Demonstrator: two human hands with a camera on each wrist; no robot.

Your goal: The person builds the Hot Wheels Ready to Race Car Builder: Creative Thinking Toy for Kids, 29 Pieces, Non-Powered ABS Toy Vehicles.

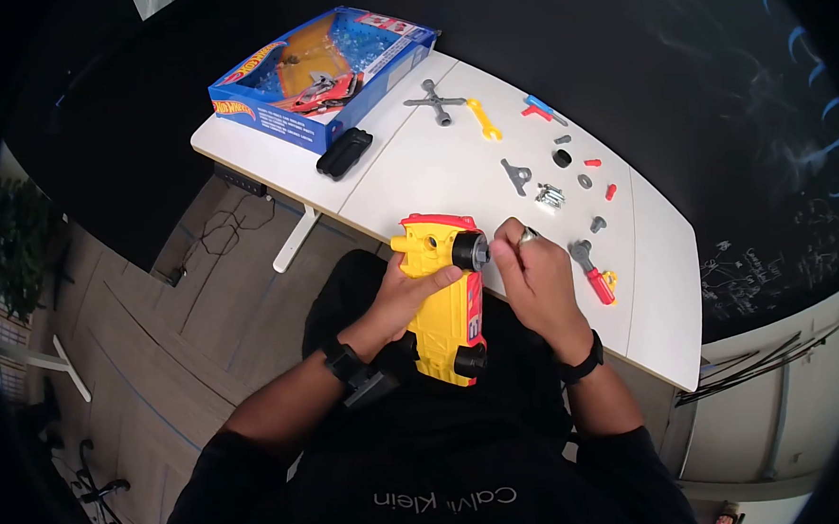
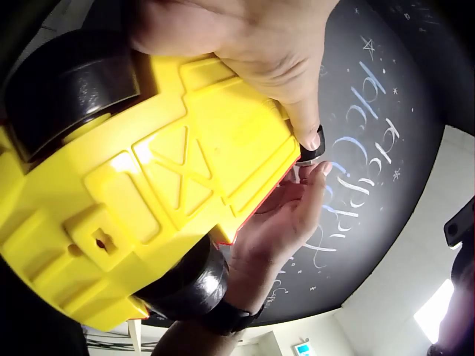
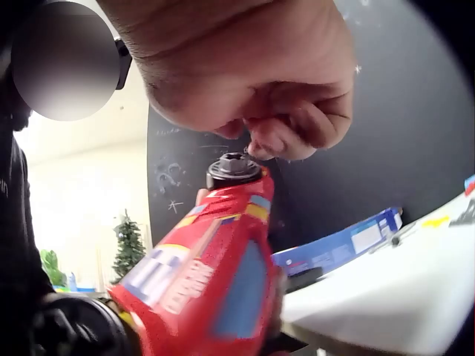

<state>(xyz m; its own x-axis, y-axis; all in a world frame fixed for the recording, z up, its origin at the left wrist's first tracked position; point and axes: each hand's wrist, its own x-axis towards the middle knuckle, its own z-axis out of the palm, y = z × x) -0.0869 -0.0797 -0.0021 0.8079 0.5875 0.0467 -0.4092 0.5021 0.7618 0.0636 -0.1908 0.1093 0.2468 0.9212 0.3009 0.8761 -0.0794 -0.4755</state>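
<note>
A toy car, with a yellow underside and a red body, is held over the lap, its underside facing the head camera. My left hand grips it across the body, the thumb lying on the underside beside a black wheel. That wheel has a grey hub facing my right hand. The right hand's fingers are curled, with the tips close beside the hub; nothing shows between them in the right wrist view. Two more black wheels, including one in the left wrist view, sit on the car's other end.
On the white table stand a blue toy box and a black case. Farther right lie a grey cross-shaped wrench, a yellow wrench, a red-blue toy tool, a pile of screws, a red-handled tool and several small parts.
</note>
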